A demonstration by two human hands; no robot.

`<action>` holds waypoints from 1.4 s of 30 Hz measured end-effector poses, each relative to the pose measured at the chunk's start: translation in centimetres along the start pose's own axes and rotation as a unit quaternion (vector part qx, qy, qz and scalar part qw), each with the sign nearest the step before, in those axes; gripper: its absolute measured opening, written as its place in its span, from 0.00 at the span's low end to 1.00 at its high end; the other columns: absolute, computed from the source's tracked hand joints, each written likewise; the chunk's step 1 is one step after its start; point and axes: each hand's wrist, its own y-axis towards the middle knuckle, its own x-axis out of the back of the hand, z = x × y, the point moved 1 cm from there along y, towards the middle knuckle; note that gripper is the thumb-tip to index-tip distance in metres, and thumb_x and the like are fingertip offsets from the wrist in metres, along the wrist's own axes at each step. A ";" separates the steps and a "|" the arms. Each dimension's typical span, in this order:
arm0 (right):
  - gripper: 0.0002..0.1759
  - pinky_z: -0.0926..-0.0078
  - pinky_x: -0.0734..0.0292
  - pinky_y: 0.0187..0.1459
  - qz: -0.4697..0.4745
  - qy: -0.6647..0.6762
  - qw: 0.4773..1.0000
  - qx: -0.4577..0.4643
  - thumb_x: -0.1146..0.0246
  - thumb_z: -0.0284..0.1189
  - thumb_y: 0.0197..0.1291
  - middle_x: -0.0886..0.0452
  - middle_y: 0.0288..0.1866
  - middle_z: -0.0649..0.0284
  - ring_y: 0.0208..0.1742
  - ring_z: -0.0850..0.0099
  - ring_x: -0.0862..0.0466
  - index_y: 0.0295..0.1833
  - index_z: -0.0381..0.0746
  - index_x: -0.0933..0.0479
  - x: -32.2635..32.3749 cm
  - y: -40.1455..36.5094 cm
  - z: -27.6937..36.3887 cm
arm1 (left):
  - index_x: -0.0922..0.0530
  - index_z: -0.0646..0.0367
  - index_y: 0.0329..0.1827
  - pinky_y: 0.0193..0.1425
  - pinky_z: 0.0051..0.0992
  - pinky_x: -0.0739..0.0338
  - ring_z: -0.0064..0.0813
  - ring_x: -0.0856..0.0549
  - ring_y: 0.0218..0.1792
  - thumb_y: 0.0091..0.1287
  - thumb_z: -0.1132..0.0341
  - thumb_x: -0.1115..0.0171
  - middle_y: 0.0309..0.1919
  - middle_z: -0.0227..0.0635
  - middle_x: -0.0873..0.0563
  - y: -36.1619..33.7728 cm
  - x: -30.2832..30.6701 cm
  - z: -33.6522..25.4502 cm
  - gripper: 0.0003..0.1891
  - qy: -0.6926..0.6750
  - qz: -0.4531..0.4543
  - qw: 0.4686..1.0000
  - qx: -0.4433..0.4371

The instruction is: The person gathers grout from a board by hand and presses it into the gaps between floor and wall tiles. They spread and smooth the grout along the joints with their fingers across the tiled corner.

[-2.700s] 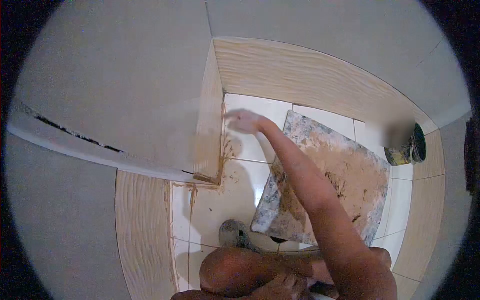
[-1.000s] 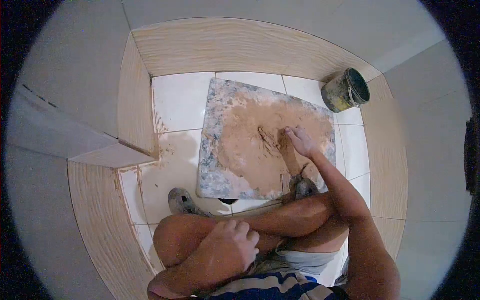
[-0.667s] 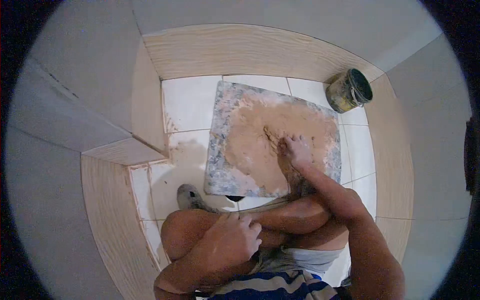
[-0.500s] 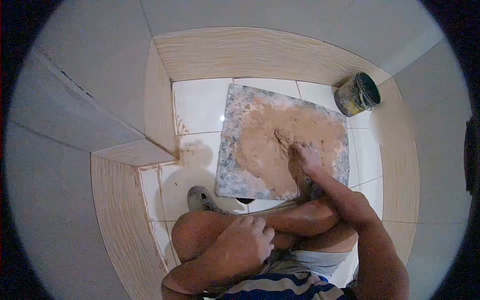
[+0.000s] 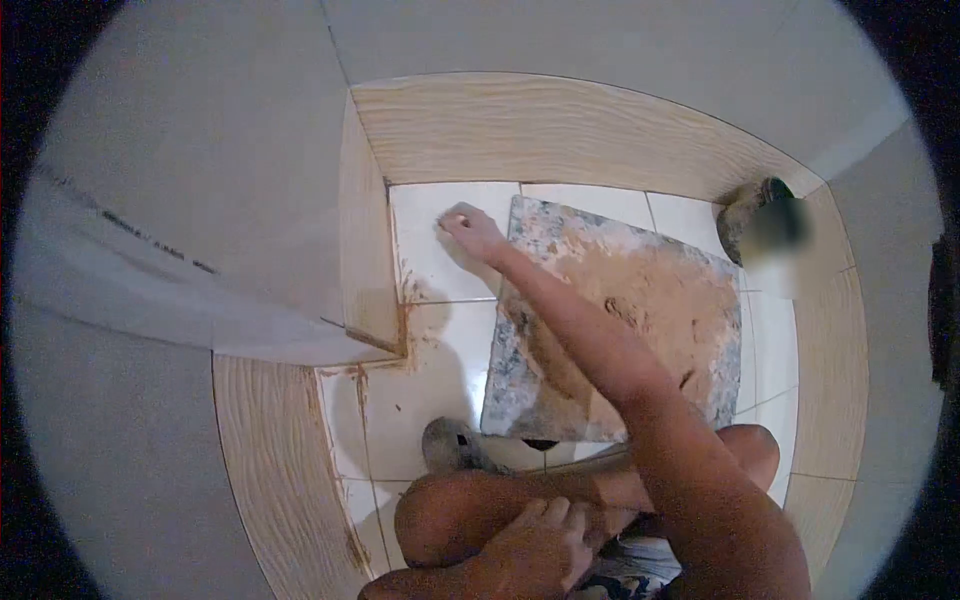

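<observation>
Brown-smeared seam (image 5: 398, 270) runs fore-aft, kinda just left of right hand (image 5: 468, 232), the nearer one | curled up, can't tell if gripping anything | left hand (image 5: 548, 545) loose on leg (image 5: 448, 510)

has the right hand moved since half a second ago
Yes, left: judged against the smeared board, the right hand has gone from the board's surface past its left edge, over a white tile.

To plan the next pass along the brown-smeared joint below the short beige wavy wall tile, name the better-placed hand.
Probably the right hand: it hangs over the glossy white floor tile near that joint; the left hand rests on the bent leg.
</observation>
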 end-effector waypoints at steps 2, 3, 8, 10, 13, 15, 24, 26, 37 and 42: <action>0.23 0.62 0.28 0.57 -0.004 -0.050 0.998 0.031 0.42 0.45 0.59 0.20 0.50 0.50 0.52 0.56 0.20 0.53 0.41 0.25 -3.5 4.0 -0.8 | 0.24 0.61 0.46 0.51 0.36 0.29 0.41 0.24 0.46 0.66 0.59 0.46 0.41 0.42 0.23 -0.3 0.2 0.4 0.14 -0.077 -0.006 0.997 0.014; 0.24 0.59 0.29 0.58 -0.011 -0.101 0.993 0.059 0.42 0.44 0.59 0.21 0.52 0.48 0.54 0.53 0.22 0.57 0.41 0.27 -4.5 5.5 -1.3 | 0.24 0.62 0.46 0.53 0.36 0.29 0.40 0.24 0.48 0.67 0.60 0.47 0.43 0.42 0.23 -0.6 0.1 0.5 0.14 -0.152 -0.026 0.988 0.029; 0.31 0.57 0.30 0.59 0.050 -0.252 0.965 0.047 0.43 0.42 0.57 0.23 0.55 0.45 0.56 0.48 0.24 0.65 0.41 0.35 -5.3 8.1 2.0 | 0.24 0.63 0.48 0.60 0.34 0.33 0.39 0.24 0.54 0.69 0.62 0.48 0.48 0.41 0.22 0.2 -2.6 0.6 0.14 -0.732 -0.253 0.629 0.063; 0.33 0.56 0.29 0.59 0.075 -0.268 0.960 0.022 0.43 0.41 0.56 0.24 0.55 0.43 0.55 0.46 0.24 0.66 0.39 0.36 -5.5 8.9 2.1 | 0.24 0.63 0.51 0.61 0.32 0.34 0.40 0.25 0.54 0.71 0.63 0.51 0.49 0.44 0.22 0.2 -0.6 1.3 0.15 -0.469 -0.127 0.869 0.091; 0.35 0.56 0.30 0.59 0.103 -0.289 0.948 0.086 0.43 0.41 0.55 0.24 0.55 0.42 0.56 0.46 0.25 0.68 0.40 0.39 -5.7 9.4 2.5 | 0.24 0.63 0.51 0.61 0.32 0.34 0.40 0.25 0.54 0.71 0.63 0.51 0.49 0.44 0.22 0.1 0.9 2.1 0.15 -0.359 -0.065 0.929 0.064; 0.40 0.56 0.30 0.59 0.149 -0.289 0.945 0.029 0.42 0.42 0.55 0.25 0.55 0.40 0.57 0.46 0.26 0.70 0.35 0.46 -6.5 10.1 2.5 | 0.24 0.63 0.51 0.61 0.32 0.34 0.40 0.25 0.54 0.71 0.63 0.51 0.49 0.44 0.22 0.1 1.1 2.3 0.15 -0.349 -0.060 0.933 0.060; 0.47 0.65 0.27 0.52 0.376 -0.317 0.866 0.087 0.39 0.39 0.52 0.24 0.52 0.39 0.53 0.54 0.22 0.69 0.25 0.54 -5.9 10.5 2.9 | 0.24 0.63 0.52 0.61 0.33 0.35 0.40 0.25 0.54 0.71 0.63 0.51 0.50 0.45 0.22 0.5 1.3 2.7 0.14 -0.324 -0.050 0.943 0.053; 0.48 0.64 0.26 0.52 0.388 -0.310 0.862 0.101 0.38 0.39 0.52 0.24 0.52 0.39 0.52 0.54 0.22 0.69 0.25 0.55 -6.5 9.6 1.3 | 0.25 0.63 0.52 0.61 0.33 0.35 0.40 0.25 0.54 0.71 0.64 0.51 0.50 0.45 0.22 0.7 1.4 2.6 0.14 -0.326 -0.047 0.943 0.051; 0.40 0.62 0.30 0.60 0.150 -0.274 0.939 0.143 0.42 0.39 0.54 0.25 0.56 0.40 0.60 0.47 0.26 0.69 0.30 0.45 -5.0 10.4 1.4 | 0.25 0.63 0.53 0.61 0.33 0.35 0.40 0.25 0.55 0.71 0.64 0.51 0.51 0.45 0.23 1.4 1.1 1.6 0.15 -0.338 -0.042 0.939 0.055; 0.47 0.61 0.30 0.60 0.246 -0.287 0.923 0.070 0.42 0.41 0.53 0.28 0.58 0.35 0.60 0.47 0.26 0.70 0.25 0.55 -6.3 10.5 3.3 | 0.25 0.63 0.54 0.62 0.33 0.35 0.40 0.25 0.55 0.71 0.64 0.51 0.51 0.45 0.23 1.4 1.4 2.0 0.15 -0.356 -0.047 0.932 0.056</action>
